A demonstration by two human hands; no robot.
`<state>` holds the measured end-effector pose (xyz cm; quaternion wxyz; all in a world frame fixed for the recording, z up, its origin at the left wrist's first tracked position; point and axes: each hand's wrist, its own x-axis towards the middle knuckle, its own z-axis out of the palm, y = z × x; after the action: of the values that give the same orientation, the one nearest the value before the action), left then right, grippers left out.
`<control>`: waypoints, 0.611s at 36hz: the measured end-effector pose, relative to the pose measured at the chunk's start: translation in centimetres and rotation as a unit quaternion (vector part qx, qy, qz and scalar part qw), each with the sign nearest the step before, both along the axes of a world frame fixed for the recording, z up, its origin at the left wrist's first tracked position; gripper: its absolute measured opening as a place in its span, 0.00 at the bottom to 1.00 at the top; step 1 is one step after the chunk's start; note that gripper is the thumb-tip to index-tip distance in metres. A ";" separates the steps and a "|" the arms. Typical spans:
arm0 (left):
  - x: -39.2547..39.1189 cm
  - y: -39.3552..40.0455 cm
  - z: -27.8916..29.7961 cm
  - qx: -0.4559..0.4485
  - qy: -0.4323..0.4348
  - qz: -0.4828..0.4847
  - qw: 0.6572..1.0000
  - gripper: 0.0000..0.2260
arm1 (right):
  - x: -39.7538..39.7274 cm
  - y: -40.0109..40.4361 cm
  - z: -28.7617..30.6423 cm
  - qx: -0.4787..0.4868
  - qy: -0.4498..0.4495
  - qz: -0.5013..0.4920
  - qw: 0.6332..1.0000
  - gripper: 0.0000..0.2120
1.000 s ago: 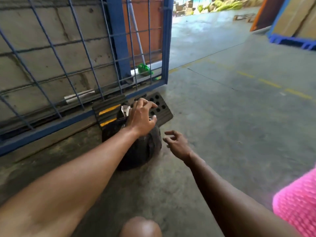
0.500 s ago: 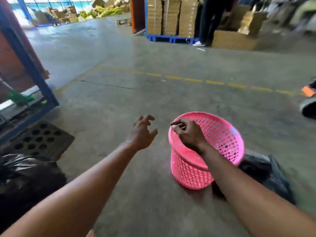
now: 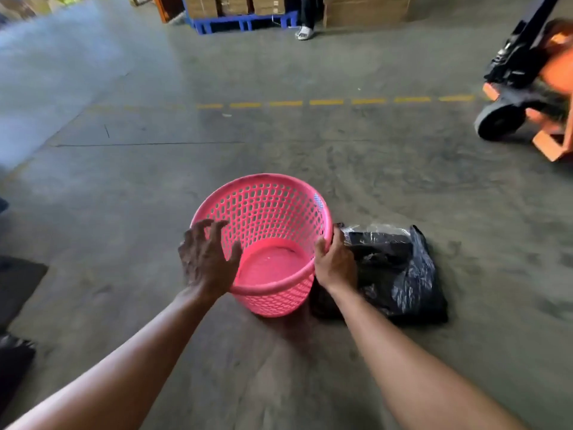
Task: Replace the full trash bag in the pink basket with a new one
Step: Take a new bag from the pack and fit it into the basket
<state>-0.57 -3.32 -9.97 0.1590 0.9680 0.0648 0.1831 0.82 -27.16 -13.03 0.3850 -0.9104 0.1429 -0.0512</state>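
Where 2 forearms reach forward from the lower edge, both hands meet at the basket [image 3: 273, 212], which stands on the concrete floor [image 3: 124, 212] directly ahead.

Item 1, left hand [image 3: 206, 259]: fingers spread wide, over the near-left rim; contact cannot be told; holding nothing.

Item 2, right hand [image 3: 335, 262]: curled on the right rim, thumb inside, gripping it.

Item 3, basket: pink, perforated, upright, mouth tipped slightly toward the viewer, bare inside, no liner.

Item 4, black bags [image 3: 393, 271]: clear-wrapped pack, lying flat, touching the basket's right side, just beyond the right hand. Judged to be the new-bag supply.

Governing relation: the pack lies right of the basket, so the right hand is the nearer one; the left is placed to steady the rim.

Item 5, farther off: dashed yellow line [image 3: 325, 102], orange pallet jack [image 3: 533, 88] at right, blue pallets [image 3: 242, 23] with cartons, 1 bystander's shoe [image 3: 304, 32].
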 end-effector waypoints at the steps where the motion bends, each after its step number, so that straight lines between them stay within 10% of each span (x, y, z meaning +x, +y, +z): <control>1: -0.2 -1.5 0.7 -0.001 0.003 -0.061 0.998 0.20 | 0.0 -0.1 0.1 0.013 0.004 0.006 1.000 0.24; 9: -0.7 -15.2 1.1 -0.076 0.217 -0.250 0.940 0.30 | 1.0 -7.1 -2.6 0.197 0.066 -0.151 0.966 0.15; 16: -0.4 -16.2 -0.7 0.107 0.123 -0.221 0.962 0.19 | -2.8 -15.9 -18.8 0.297 0.169 -0.444 0.828 0.28; 22: -0.2 -16.2 -2.0 0.098 0.098 -0.239 0.961 0.16 | -5.0 -13.8 -23.4 0.465 0.194 -0.451 0.736 0.28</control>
<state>-0.80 -19.53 -11.94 0.0952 0.9793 -0.1715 0.0499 -4.17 -40.97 -36.45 0.6559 -0.4369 0.6147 0.0320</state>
